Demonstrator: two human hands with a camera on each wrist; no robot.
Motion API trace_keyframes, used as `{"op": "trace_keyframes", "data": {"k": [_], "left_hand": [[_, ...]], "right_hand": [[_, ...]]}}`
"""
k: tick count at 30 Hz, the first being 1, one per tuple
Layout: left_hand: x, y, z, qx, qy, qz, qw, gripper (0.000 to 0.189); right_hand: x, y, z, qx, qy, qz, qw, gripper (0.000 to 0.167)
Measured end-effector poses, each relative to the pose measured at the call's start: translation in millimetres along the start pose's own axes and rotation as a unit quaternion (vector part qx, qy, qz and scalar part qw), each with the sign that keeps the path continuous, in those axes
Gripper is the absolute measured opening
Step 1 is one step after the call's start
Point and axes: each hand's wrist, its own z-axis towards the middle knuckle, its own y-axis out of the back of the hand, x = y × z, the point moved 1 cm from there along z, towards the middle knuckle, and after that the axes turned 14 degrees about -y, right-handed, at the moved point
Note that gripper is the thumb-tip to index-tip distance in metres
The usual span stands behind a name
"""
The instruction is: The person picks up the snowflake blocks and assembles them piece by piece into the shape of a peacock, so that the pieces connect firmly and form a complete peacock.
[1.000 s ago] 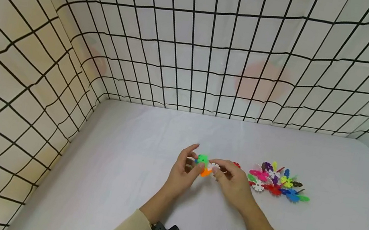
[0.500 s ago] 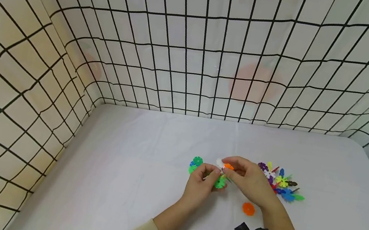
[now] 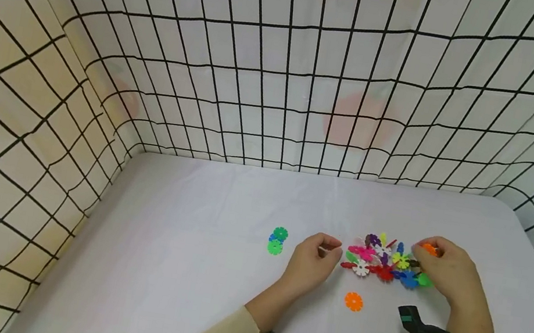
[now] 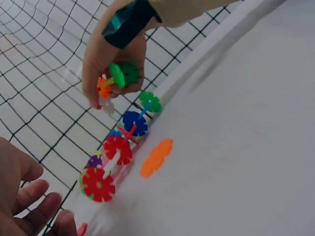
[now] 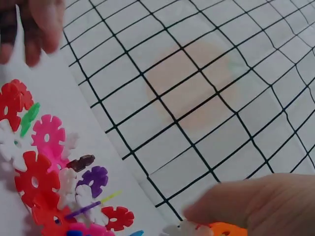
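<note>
My right hand (image 3: 453, 274) pinches a small joined cluster of snowflake discs at the right end of a long colourful chain (image 3: 383, 272). In the left wrist view the held cluster shows a green disc (image 4: 118, 74), an orange disc (image 4: 104, 87) and a white disc (image 4: 107, 105). My left hand (image 3: 310, 262) holds nothing; its fingers are loosely curled just left of the chain. Discs in red, white, pink, purple and yellow slot into one another along the chain, seen close in the right wrist view with a pink disc (image 5: 48, 133).
A loose orange disc (image 3: 353, 302) lies on the white table in front of the chain. Farther left rests a small green and blue disc cluster (image 3: 276, 240). Black wire mesh (image 3: 279, 92) over white cloth borders the table at the back and sides.
My hands have parted. The left let go of the green, orange and white cluster, and the right carried it rightwards to the chain's far end.
</note>
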Motion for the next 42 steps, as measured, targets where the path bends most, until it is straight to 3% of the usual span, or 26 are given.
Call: {"op": "trace_keyframes", "data": {"k": [3,6,9,12,14,16,18,20,23,27,30,33,37,39,42], "left_hand": [[-5.2,-10.9,17.9,0.012,-0.012,0.042,0.9990,0.018],[-8.4,-18.5,33.2,0.051,-0.021,0.105,0.9929,0.029],[-10.5,-24.8,45.2,0.101,-0.029,0.206,0.9728,0.041],[-12.5,-30.0,52.9,0.139,-0.029,0.288,0.9471,0.046],[-14.7,-32.2,55.8,0.147,-0.020,0.312,0.9385,0.045],[-16.6,-33.2,57.2,0.148,-0.008,0.318,0.9363,0.043],[-18.2,-33.0,57.3,0.142,0.006,0.305,0.9418,0.041],[-19.0,-31.8,56.0,0.130,0.019,0.275,0.9526,0.041],[-19.3,-26.3,53.8,0.102,0.013,0.225,0.9689,0.040],[-19.3,-11.6,52.9,0.068,-0.013,0.151,0.9861,0.041],[-18.9,2.5,52.7,0.044,0.010,0.075,0.9962,0.047],[-16.7,14.2,51.5,0.026,0.068,-0.006,0.9973,0.055],[-8.4,23.9,47.9,0.017,0.131,-0.083,0.9877,0.052],[-2.3,28.1,44.9,0.010,0.139,-0.109,0.9842,0.047],[4.6,36.0,39.6,-0.004,0.116,-0.146,0.9825,0.044]], "right_hand": [[7,-7,-1.8,0.005,0.017,-0.026,0.9995,0.059],[15,-14,-2.5,-0.022,0.025,-0.039,0.9987,0.058],[13,-13,-0.1,-0.034,0.011,-0.030,0.9989,0.064],[4,-6,4.3,-0.009,-0.012,-0.028,0.9995,0.070],[-2,-2,7.4,0.015,-0.019,-0.028,0.9993,0.072],[-6,-1,10.9,0.040,-0.018,-0.025,0.9987,0.074],[-8,-1,13.4,0.058,-0.018,-0.014,0.9981,0.075],[-8,-3,15.1,0.068,-0.015,-0.003,0.9976,0.076],[-4,-8,15.9,0.066,-0.002,0.011,0.9977,0.076],[4,-16,15.7,0.050,0.029,0.032,0.9978,0.078],[10,-23,14.7,0.046,0.048,0.063,0.9958,0.078],[17,-30,13.3,0.051,0.058,0.090,0.9930,0.076],[26,-40,8.7,0.063,0.072,0.103,0.9900,0.069],[30,-45,4.8,0.067,0.086,0.103,0.9886,0.063],[37,-52,-2.7,0.071,0.110,0.101,0.9862,0.052]]}}
